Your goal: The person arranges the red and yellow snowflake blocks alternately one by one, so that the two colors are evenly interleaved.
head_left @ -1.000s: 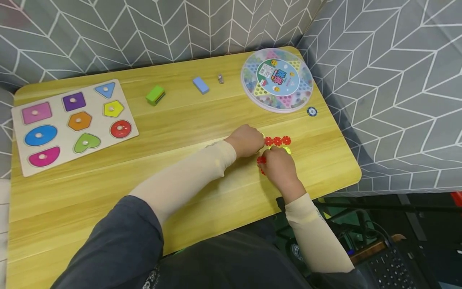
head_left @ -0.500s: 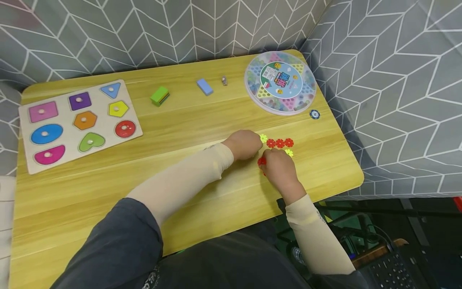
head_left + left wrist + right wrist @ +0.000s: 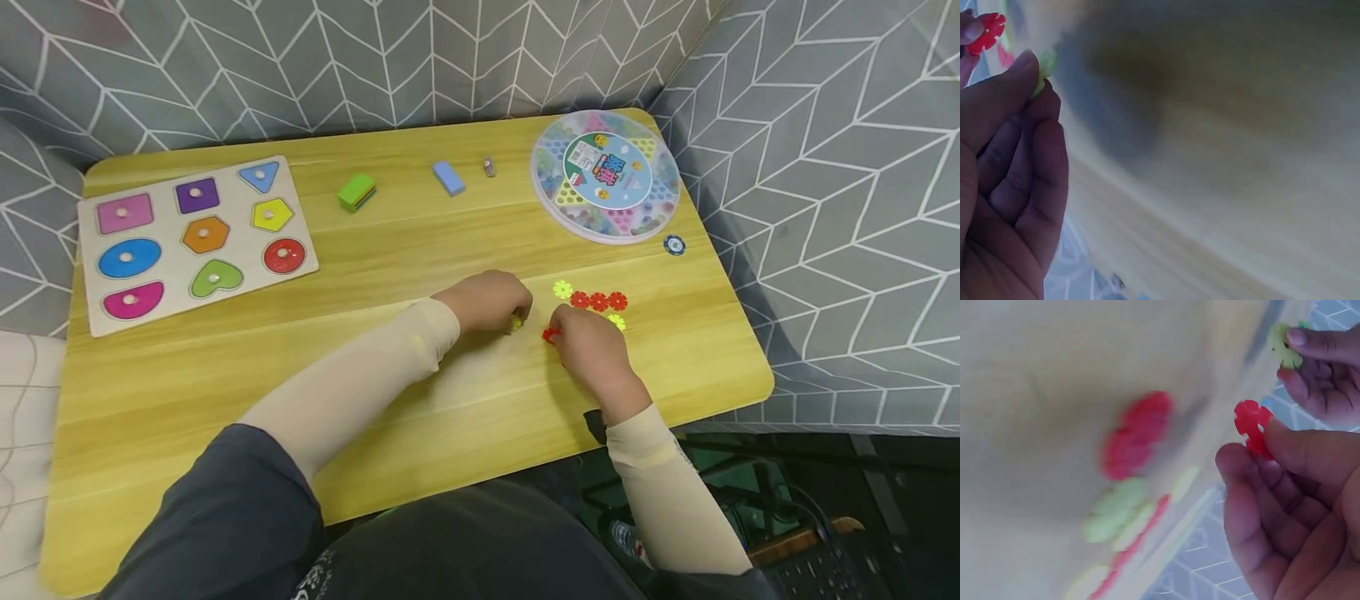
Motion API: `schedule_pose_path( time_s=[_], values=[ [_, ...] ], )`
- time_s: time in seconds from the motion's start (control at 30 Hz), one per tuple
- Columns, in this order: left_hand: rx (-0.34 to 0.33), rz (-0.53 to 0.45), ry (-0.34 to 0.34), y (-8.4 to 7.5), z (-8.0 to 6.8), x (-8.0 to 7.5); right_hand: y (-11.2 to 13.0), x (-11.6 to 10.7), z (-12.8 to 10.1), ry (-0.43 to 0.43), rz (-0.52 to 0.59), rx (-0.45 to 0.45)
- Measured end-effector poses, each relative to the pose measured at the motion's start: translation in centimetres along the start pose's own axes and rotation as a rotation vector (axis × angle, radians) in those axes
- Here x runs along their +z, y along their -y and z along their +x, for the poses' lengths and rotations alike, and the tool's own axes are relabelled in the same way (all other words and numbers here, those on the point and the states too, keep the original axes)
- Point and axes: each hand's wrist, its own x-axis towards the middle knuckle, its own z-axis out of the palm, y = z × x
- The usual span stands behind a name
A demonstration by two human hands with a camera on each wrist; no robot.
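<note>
My left hand (image 3: pixel 491 300) pinches a yellow notched snowflake disc (image 3: pixel 1282 347) between thumb and index finger, just above the table. To its right, my right hand (image 3: pixel 592 346) pinches a red snowflake disc (image 3: pixel 1250 425) between thumb and fingertip. The two discs are apart. Beyond my right hand, several red discs (image 3: pixel 598 302) lie in a short row, with one yellow disc (image 3: pixel 562 289) at the row's left end and another yellow disc (image 3: pixel 617 322) partly behind the hand. In the right wrist view, a blurred red disc (image 3: pixel 1138 434) lies on the table.
On the wooden table (image 3: pixel 360 367) lie a shape puzzle board (image 3: pixel 168 183) at left, a green block (image 3: pixel 357 192), a blue block (image 3: pixel 448 178) and a small metallic item (image 3: pixel 490 167). A round board-game case (image 3: pixel 570 221) and a dark blue chip (image 3: pixel 674 245) are at the right.
My left hand has moved left, away from my right hand and the row, bringing the yellow disc into sight. My right hand still holds the red disc. The head view has shifted slightly.
</note>
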Motion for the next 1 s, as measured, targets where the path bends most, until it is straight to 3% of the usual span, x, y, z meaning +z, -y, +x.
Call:
schedule_pose_path(
  time_s=[0.23, 0.4, 0.5, 0.7, 1.0],
  values=[
    [-0.118, -0.067, -0.070, 1.8, -7.4, -2.3, 3.7, -2.4, 0.8, -0.034, 0.090, -0.198],
    [-0.195, -0.103, -0.163, 3.3, -13.1, -4.2, 7.1, -4.0, 2.2, -0.022, 0.078, -0.326],
    [-0.255, -0.134, -0.194, 4.1, -16.0, -4.5, 9.6, -4.5, 3.3, 0.017, 0.059, -0.391],
    [-0.380, -0.220, -0.213, 5.9, -19.0, -4.0, 14.3, -4.2, 6.3, 0.131, -0.009, -0.458],
    [-0.567, -0.290, -0.259, 8.1, -22.7, -1.4, 20.2, -1.2, 9.4, 0.247, -0.087, -0.553]
  ],
)
